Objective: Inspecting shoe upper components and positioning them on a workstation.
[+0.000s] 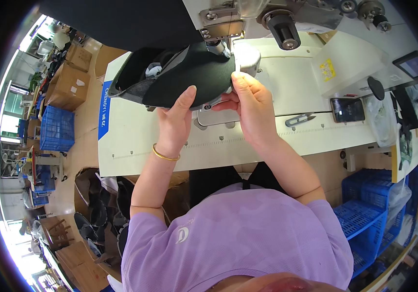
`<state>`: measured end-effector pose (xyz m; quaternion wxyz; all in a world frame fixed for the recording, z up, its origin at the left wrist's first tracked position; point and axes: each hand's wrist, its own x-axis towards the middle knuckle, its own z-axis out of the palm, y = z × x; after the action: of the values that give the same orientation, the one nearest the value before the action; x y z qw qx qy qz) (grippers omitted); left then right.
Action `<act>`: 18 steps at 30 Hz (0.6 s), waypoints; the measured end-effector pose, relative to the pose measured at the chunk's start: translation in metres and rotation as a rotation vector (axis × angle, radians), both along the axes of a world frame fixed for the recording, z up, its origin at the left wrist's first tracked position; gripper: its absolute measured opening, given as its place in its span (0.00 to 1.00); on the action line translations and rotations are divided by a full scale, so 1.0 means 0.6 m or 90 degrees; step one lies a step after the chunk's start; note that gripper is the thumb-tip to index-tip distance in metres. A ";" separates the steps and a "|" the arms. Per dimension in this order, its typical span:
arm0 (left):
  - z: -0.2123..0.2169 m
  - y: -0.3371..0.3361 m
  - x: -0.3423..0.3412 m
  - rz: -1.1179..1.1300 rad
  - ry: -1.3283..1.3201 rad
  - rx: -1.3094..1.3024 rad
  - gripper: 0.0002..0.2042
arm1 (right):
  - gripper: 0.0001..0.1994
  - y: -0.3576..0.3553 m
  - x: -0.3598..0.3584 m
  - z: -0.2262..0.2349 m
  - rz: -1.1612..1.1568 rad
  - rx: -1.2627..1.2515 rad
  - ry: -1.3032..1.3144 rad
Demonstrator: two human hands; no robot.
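Observation:
A dark fabric piece (pixel 189 78), curved like a shell with grey edges, lies under the head of a sewing machine (pixel 223 29). Whether it is a cap or a shoe upper, I cannot tell. My left hand (pixel 176 121) holds its near edge, thumb on top and fingers hidden underneath. At the piece's right end, beside the lit needle area, my right hand (pixel 251 104) pinches the edge between thumb and forefinger. Its other fingers curl below the piece. Something small and white (pixel 153 71) shows inside the fold at the left.
On the white machine table (pixel 160 155) lie thread snips (pixel 300 119) and a dark phone (pixel 347 110), right of my hands. A box of dark fabric pieces (pixel 102 209) stands on the floor at left. Blue crates (pixel 364 214) stand at right; another blue crate (pixel 57 128) is far left.

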<state>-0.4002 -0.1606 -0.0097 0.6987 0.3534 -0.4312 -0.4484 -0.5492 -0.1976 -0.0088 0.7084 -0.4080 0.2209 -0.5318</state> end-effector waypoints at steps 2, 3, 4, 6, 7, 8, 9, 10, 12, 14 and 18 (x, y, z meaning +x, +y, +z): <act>-0.002 -0.004 -0.009 0.010 0.012 -0.032 0.15 | 0.15 -0.002 0.000 0.001 -0.006 0.006 -0.010; -0.002 -0.005 -0.015 0.009 0.013 -0.032 0.15 | 0.15 -0.004 -0.002 -0.001 -0.007 0.006 -0.009; -0.001 -0.007 -0.020 0.015 0.011 -0.039 0.15 | 0.14 -0.006 -0.004 -0.004 0.009 -0.005 0.004; -0.004 -0.010 -0.024 0.019 0.010 -0.046 0.14 | 0.13 -0.007 -0.005 -0.007 0.023 -0.016 0.018; -0.008 -0.012 -0.025 0.028 0.022 -0.041 0.14 | 0.13 -0.007 -0.002 -0.008 0.020 -0.011 0.018; -0.010 -0.013 -0.026 0.039 0.031 -0.037 0.14 | 0.13 -0.007 -0.001 -0.008 0.018 -0.007 0.015; -0.010 -0.015 -0.028 0.039 0.029 -0.037 0.14 | 0.13 -0.008 0.000 -0.008 0.018 -0.007 0.014; -0.009 -0.016 -0.029 0.042 0.015 -0.038 0.13 | 0.13 -0.008 0.001 -0.008 0.017 -0.010 0.013; -0.010 -0.020 -0.027 0.044 0.002 -0.038 0.13 | 0.13 -0.008 0.005 -0.008 0.017 -0.013 0.012; -0.012 -0.024 -0.034 0.076 -0.028 -0.059 0.12 | 0.12 -0.008 0.006 -0.006 0.016 -0.010 -0.001; -0.013 -0.022 -0.048 0.101 -0.084 -0.046 0.12 | 0.12 -0.008 0.008 -0.008 0.009 0.010 0.005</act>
<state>-0.4291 -0.1741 -0.0173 0.7141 0.3897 -0.4631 -0.3516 -0.5442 -0.2023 -0.0134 0.7143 -0.4061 0.2247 -0.5238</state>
